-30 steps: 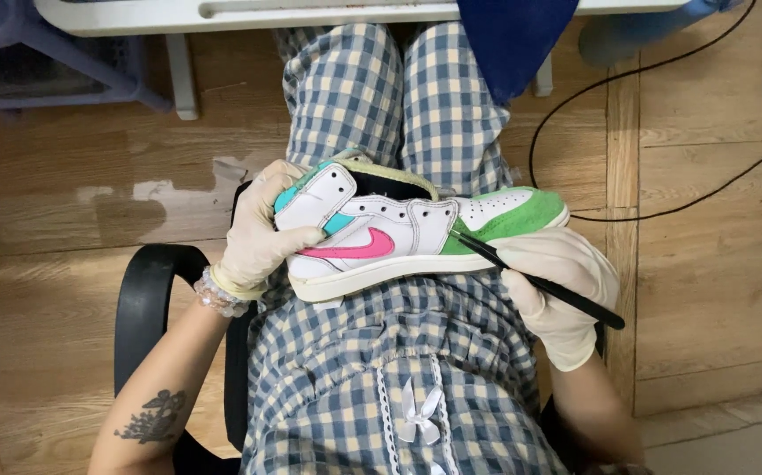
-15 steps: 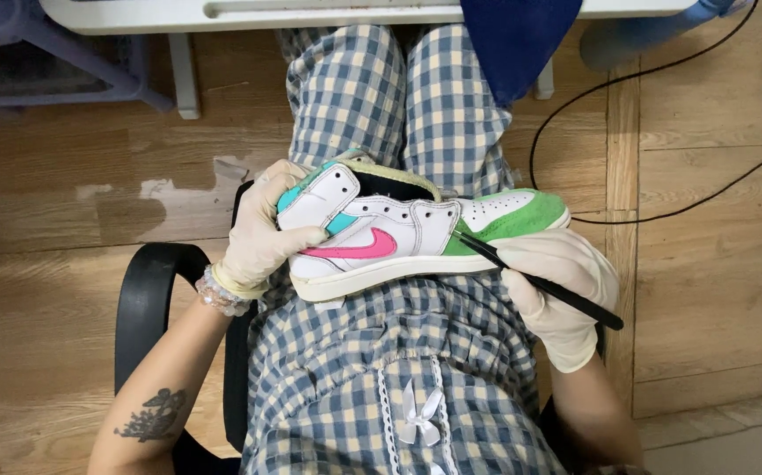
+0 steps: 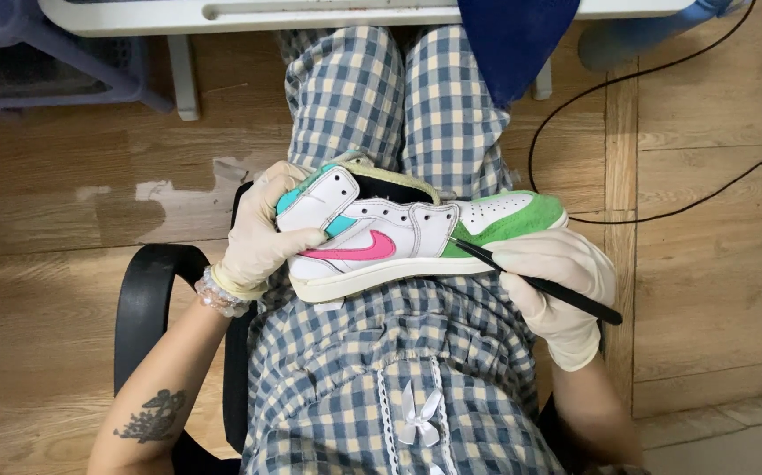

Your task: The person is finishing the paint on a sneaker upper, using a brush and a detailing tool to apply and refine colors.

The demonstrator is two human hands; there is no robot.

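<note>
A high-top sneaker (image 3: 398, 237), white with a pink side mark, a teal heel patch and a green toe, lies on its side across my lap. My left hand (image 3: 262, 233), in a pale glove, grips its heel. My right hand (image 3: 557, 286), also gloved, holds a thin black paintbrush (image 3: 539, 281). The brush tip touches the shoe's side where the white panel meets the green.
I sit on a black chair (image 3: 139, 308) in blue checked clothes (image 3: 372, 97). A white table edge (image 3: 249, 13) runs along the top, with a dark blue cloth (image 3: 517, 40) hanging from it. A black cable (image 3: 662, 211) crosses the wooden floor at the right.
</note>
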